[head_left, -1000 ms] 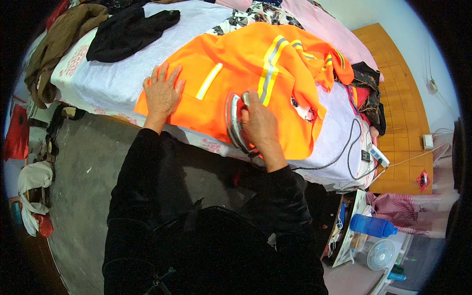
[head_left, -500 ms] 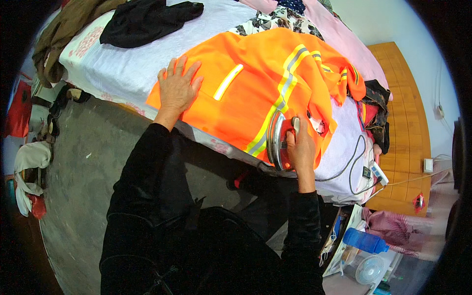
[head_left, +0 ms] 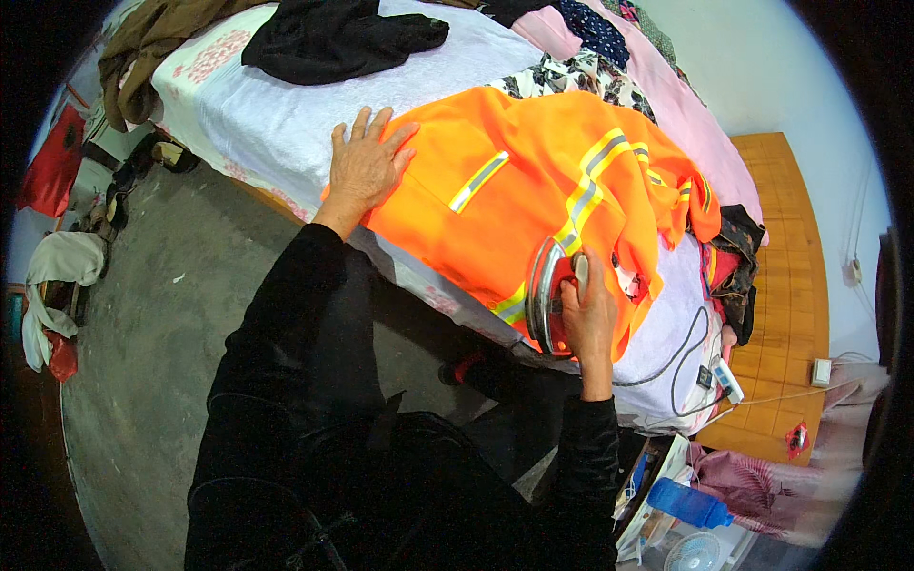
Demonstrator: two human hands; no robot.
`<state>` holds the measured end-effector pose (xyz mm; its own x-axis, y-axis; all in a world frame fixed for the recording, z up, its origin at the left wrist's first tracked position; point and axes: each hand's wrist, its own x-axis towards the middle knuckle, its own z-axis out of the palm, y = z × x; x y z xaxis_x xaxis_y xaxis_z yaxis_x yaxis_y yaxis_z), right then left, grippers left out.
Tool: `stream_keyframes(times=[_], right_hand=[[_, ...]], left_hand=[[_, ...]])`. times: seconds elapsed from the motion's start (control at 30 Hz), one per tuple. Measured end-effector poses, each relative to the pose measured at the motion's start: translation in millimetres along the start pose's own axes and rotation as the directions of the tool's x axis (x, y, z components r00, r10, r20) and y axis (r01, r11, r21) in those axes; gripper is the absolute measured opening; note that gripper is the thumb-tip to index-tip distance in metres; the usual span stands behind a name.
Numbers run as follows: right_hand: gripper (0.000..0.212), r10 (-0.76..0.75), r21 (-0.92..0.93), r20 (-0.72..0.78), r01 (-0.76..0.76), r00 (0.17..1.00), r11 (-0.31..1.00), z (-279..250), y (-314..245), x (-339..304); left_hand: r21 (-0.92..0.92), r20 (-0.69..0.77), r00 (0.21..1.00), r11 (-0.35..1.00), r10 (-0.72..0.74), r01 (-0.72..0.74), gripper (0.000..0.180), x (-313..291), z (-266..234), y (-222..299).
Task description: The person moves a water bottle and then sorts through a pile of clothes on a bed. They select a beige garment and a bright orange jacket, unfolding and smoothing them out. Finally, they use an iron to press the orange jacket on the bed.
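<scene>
An orange garment (head_left: 466, 238) with yellow and silver reflective stripes lies spread over the bed, its right part in folds. My left hand (head_left: 367, 167) rests flat on the garment's left edge, fingers spread. At the near side of the cloth, my right hand (head_left: 588, 305) grips the handle of a clothes iron (head_left: 546, 300) with a metal body and a red part. The iron is on the garment by the striped band, close to the bed's front edge. Its soleplate is hidden from me.
A black garment (head_left: 338, 43) lies on the white bed cover (head_left: 466, 52). A dark cord (head_left: 681, 357) loops beside a power strip (head_left: 728, 381) at the right. The wooden headboard (head_left: 781, 285) stands behind. A blue bottle (head_left: 690, 502) and a small fan (head_left: 693, 552) are at lower right.
The view has shifted, so the bed and garment appear slightly lower and further right. My left hand stays on the garment's edge, and the iron remains near the striped band in my right hand.
</scene>
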<state>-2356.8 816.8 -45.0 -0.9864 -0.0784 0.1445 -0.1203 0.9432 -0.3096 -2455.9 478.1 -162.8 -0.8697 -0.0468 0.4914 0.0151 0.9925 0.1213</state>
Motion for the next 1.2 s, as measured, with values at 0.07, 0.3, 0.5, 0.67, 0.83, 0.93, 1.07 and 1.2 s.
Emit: stream_keyframes(times=[0.07, 0.3, 0.5, 0.67, 0.83, 0.93, 1.07, 1.2], right_hand=[[0.053, -0.094, 0.066, -0.034, 0.096, 0.995, 0.993, 7.0, -10.8, 8.5], [0.047, -0.219, 0.004, 0.083, 0.220, 0.972, 0.976, 56.6, -77.2, 62.4], [0.050, -0.250, -0.011, 0.061, 0.252, 0.966, 0.968, 68.5, -110.6, 88.9], [0.053, -0.263, 0.005, 0.048, 0.263, 0.964, 0.965, 69.3, -105.8, 87.4], [0.055, -0.230, 0.002, 0.120, 0.231, 0.966, 0.973, 56.7, -95.0, 71.5], [0.055, -0.179, -0.021, 0.112, 0.182, 0.977, 0.983, 52.0, -84.1, 56.1], [0.052, -0.114, 0.066, 0.089, 0.108, 0.989, 0.992, 47.7, -81.3, 47.5], [0.057, -0.024, 0.284, 0.101, -0.006, 0.995, 0.959, 43.2, -78.9, 48.4]], left_hand=[[-0.009, 0.001, 1.000, 1.000, -0.004, 0.004, 0.042, 0.4, 1.0, 0.0], [-0.019, 0.004, 1.000, 1.000, -0.011, 0.011, 0.043, -3.7, 1.6, -1.0], [-0.027, -0.012, 1.000, 1.000, -0.001, 0.000, 0.043, -0.6, 1.1, 2.2], [-0.048, -0.021, 1.000, 0.999, 0.002, -0.003, 0.043, -0.3, 1.3, 1.4], [-0.026, -0.005, 1.000, 1.000, -0.002, 0.002, 0.043, -2.6, 2.2, -1.3], [-0.034, 0.011, 1.000, 0.999, -0.005, 0.006, 0.043, -3.1, 1.0, -0.9], [-0.042, 0.009, 1.000, 0.999, -0.001, 0.002, 0.043, 1.4, -0.7, 1.1], [-0.184, 0.020, 0.999, 0.982, -0.042, 0.045, 0.045, 3.8, -7.6, 0.3]])
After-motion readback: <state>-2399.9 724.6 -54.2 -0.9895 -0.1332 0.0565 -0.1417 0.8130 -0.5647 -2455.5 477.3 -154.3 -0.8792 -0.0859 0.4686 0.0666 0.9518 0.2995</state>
